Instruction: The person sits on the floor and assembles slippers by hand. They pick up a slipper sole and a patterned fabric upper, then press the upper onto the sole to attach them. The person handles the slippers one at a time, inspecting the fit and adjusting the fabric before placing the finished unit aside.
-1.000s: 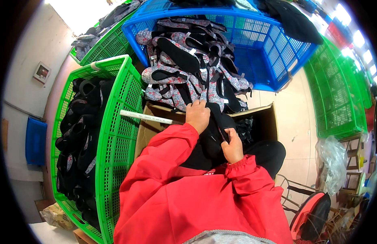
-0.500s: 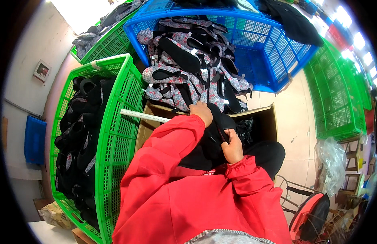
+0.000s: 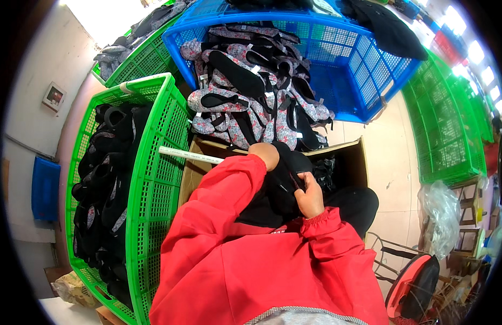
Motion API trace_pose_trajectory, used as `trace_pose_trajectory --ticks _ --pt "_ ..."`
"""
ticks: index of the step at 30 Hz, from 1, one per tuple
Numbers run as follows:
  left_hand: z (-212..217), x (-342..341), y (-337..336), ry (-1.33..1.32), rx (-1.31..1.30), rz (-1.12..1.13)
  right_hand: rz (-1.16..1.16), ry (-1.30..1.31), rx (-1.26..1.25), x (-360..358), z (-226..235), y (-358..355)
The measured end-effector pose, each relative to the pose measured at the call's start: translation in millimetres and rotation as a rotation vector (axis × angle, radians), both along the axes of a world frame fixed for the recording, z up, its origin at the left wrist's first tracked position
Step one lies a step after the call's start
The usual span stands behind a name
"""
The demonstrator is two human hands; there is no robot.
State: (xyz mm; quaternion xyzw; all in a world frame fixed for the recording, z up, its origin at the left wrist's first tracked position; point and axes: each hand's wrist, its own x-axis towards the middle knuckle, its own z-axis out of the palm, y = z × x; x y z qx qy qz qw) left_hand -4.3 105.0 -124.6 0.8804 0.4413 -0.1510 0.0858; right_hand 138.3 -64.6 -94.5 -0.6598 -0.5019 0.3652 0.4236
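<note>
A black soft slipper (image 3: 294, 161) is between my hands, above an open cardboard box. My left hand (image 3: 265, 155) is bent around its upper left side, with the fingers mostly hidden behind the hand and the fabric. My right hand (image 3: 310, 197) pinches the slipper's opening edge on the right, thumb pointing up. Just beyond my hands lies a heap of floral slippers with black soles (image 3: 237, 73), some with small white tags.
The heap spills from a tipped blue crate (image 3: 343, 89). At left stands a green crate (image 3: 153, 179) full of black slippers (image 3: 107, 162). A white pipe (image 3: 188, 155) crosses the rim of the cardboard box (image 3: 357, 160). Green crates (image 3: 446, 122) and a plastic bag (image 3: 441, 211) stand right.
My left hand has rolled over and shifted slightly left and down, so its fingers no longer show. My right hand keeps its pinch on the slipper with little movement.
</note>
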Motion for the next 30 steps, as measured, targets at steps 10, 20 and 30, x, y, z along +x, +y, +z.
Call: trace_pose_trajectory --ticks 10,20,30 --pt "45.2 -6.3 -50.9 -0.076 0.390 -0.016 -0.075 0.035 0.025 -3.2 -10.0 -16.5" --pt "66.3 -29.6 -78.8 -0.517 0.531 -0.124 -0.133 0.059 0.044 -4.8 -0.6 -23.7" --pt "59.0 -53.3 -95.8 -1.855 -0.405 0.761 -0.099 0.774 -0.011 18.2 -29.9 -37.8"
